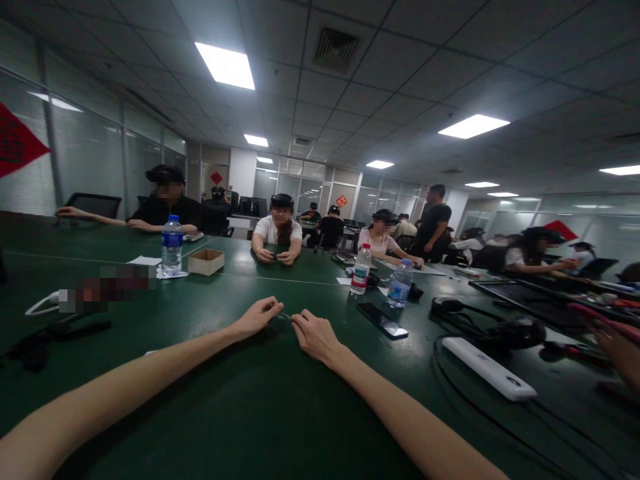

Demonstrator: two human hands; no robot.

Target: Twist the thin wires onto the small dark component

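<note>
Both my hands are held out over the dark green table (240, 400), close together near the middle of the view. Between them stretches a small, thin, pale see-through strip (284, 316); its kind is too small to make out. My left hand (259, 318) is closed, thumb and fingertips pinching the strip's left end. At the other end, my right hand (314, 333) pinches it with bent fingers. The hands are a short gap apart.
An open cardboard box (206, 263) and a water bottle (172, 247) stand beyond my left hand. To the right are a phone (383, 321), two bottles (361, 270), a white power strip (489, 369) with cables, and black headgear (515, 331). Several people sit around the table.
</note>
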